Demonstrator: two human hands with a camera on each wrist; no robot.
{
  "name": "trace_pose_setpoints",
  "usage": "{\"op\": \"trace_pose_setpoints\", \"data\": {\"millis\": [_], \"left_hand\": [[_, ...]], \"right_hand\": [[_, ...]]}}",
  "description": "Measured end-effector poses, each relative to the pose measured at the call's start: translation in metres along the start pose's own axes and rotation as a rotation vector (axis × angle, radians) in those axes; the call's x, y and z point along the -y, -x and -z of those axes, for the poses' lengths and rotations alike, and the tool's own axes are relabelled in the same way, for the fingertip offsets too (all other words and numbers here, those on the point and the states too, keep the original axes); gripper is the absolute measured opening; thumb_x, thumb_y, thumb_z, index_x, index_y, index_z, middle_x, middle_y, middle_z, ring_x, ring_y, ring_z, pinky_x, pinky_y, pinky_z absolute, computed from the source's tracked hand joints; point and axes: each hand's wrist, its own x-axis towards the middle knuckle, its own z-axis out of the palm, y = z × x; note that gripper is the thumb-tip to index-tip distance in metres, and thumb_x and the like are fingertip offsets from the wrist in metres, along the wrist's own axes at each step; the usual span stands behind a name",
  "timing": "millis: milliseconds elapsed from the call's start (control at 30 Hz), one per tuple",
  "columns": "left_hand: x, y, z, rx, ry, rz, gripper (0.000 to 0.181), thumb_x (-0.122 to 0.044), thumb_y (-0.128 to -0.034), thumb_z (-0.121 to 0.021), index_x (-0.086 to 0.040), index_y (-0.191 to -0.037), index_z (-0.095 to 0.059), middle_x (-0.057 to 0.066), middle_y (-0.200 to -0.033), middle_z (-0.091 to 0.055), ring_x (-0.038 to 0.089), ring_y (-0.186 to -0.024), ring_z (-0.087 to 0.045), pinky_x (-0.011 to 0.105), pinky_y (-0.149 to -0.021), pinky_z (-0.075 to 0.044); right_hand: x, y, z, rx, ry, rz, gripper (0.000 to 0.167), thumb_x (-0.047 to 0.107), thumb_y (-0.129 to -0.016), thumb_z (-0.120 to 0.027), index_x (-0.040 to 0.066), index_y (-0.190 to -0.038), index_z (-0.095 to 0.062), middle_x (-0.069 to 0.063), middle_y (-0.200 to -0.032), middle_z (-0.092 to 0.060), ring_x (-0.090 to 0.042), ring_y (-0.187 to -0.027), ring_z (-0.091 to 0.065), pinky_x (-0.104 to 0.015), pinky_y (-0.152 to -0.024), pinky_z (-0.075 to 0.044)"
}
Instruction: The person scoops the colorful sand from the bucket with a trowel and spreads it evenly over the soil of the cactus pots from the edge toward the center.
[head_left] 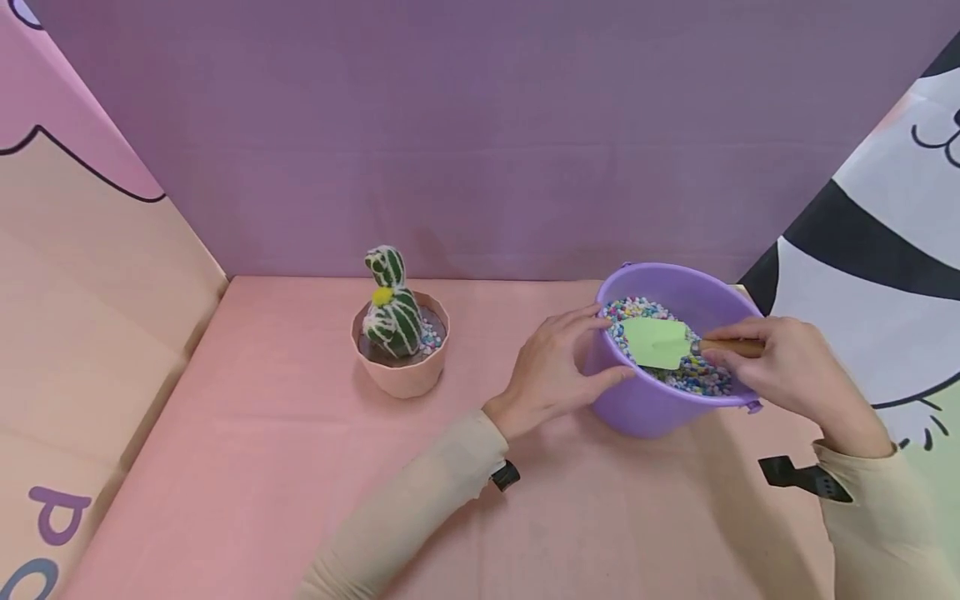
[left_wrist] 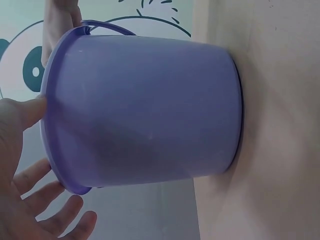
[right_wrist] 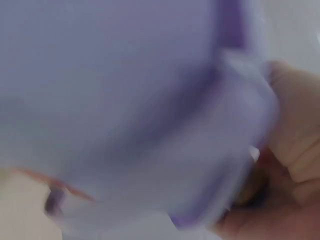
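A purple bucket (head_left: pixel 637 408) holds many small multicoloured pebbles (head_left: pixel 697 375). My right hand (head_left: pixel 798 367) grips the wooden handle of a small trowel (head_left: pixel 655 342), whose pale green blade lies over the pebbles inside the bucket. My left hand (head_left: pixel 551 367) touches the bucket's near-left rim, its thumb and fingers spread apart; in the left wrist view the thumb (left_wrist: pixel 32 111) and some fingertips meet the rim. The right wrist view is blurred, with the bucket (right_wrist: pixel 125 75) covering much of it and the right hand (right_wrist: pixel 295 135) at its edge.
Left of the bucket stands a pink pot (head_left: pixel 405 379) with a green knitted-looking cactus (head_left: pixel 393 321) bearing a yellow flower; a few pebbles lie in it. Behind the pink table surface (head_left: pixel 285 467) rises a purple wall (head_left: pixel 480 150), with printed panels on both sides.
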Motion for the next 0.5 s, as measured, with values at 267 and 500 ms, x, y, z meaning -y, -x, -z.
{"op": "trace_pose_setpoints", "data": {"millis": [267, 500], "left_hand": [[-0.0009, 0.0006, 0.0006, -0.002, -0.016, -0.001, 0.068, -0.058, -0.0887, -0.081, -0.020, -0.143, -0.067, -0.004, -0.160, -0.056, 0.015, -0.149, -0.052, 0.040, -0.119, -0.048], [-0.0004, 0.0004, 0.0008, -0.002, -0.026, 0.000, 0.067, -0.059, -0.0887, -0.081, -0.022, -0.143, -0.067, -0.005, -0.160, -0.056, 0.014, -0.149, -0.051, 0.039, -0.118, -0.049]], "right_hand": [[0.0013, 0.0035, -0.0034, 0.026, -0.019, -0.031, 0.024, 0.024, -0.090, -0.087, 0.009, -0.109, -0.085, -0.010, -0.093, -0.084, 0.026, -0.081, -0.054, -0.008, -0.064, -0.044], [0.0022, 0.0087, 0.0040, 0.048, -0.050, -0.114, 0.029, 0.028, -0.095, -0.082, 0.007, -0.115, -0.083, -0.013, -0.099, -0.083, 0.030, -0.080, -0.053, -0.007, -0.065, -0.045]]}}
